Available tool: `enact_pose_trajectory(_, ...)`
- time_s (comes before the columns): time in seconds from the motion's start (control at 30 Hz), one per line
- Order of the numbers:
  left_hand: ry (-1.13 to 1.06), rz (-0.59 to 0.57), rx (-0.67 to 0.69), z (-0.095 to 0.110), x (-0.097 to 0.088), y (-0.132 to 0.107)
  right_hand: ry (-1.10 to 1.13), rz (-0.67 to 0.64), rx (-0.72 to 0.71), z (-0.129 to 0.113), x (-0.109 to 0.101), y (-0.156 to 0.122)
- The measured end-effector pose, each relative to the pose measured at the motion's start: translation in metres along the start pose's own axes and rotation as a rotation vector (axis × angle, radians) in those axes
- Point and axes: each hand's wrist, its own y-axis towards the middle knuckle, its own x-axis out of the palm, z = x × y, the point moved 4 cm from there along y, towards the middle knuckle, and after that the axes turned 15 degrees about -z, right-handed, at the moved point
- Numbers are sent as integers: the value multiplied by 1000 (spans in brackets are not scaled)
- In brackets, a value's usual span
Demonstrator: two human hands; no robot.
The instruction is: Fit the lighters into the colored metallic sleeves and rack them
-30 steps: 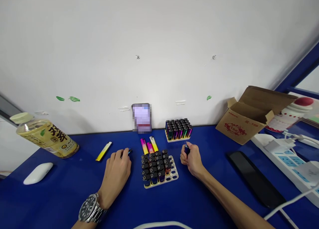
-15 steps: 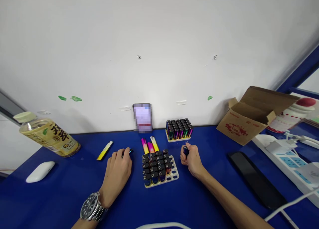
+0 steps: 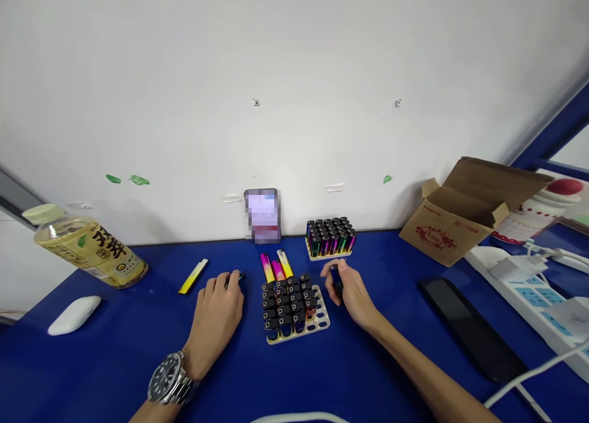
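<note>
Held in my right hand [image 3: 353,293] is a dark lighter [image 3: 336,279], kept upright just right of the near white tray [image 3: 325,316]. That perforated tray bears several rows of black-topped lighters [image 3: 284,306], while holes along its right side show bare. My left hand [image 3: 218,306] lies on the blue table left of the tray, fingers curled over a dark lighter with a bluish end [image 3: 241,277]; most of it is hidden. Behind the near tray lie a pink-yellow lighter [image 3: 267,268], a pink one [image 3: 278,270] and a white-yellow one [image 3: 284,263].
A second filled lighter tray [image 3: 331,238] stands by the wall, right of a propped phone [image 3: 264,216]. Leftward are a yellow-white lighter [image 3: 193,276], a bottle [image 3: 92,248] and a white case [image 3: 74,316]. Rightward: an open carton [image 3: 448,227], a black device [image 3: 472,328], a power strip [image 3: 529,297].
My right hand has shifted slightly left toward the near tray and turned, so more of the dark lighter shows. My left hand stays in place.
</note>
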Motion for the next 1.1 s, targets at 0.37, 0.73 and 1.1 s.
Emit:
enact_pose_trajectory(0.37, -44, -15, -2, -1, -2, 0, -754, -198, -579, -55, 7, -26)
enact_pose_trajectory(0.73, -56, -26, -16, 0, -1, 1, -1029, -295, -757, -53, 22, -36)
enact_pose_trajectory(1.1, -93, -28, -19, -2, 0, 1, -1047, -168, -817, -50, 31, -39)
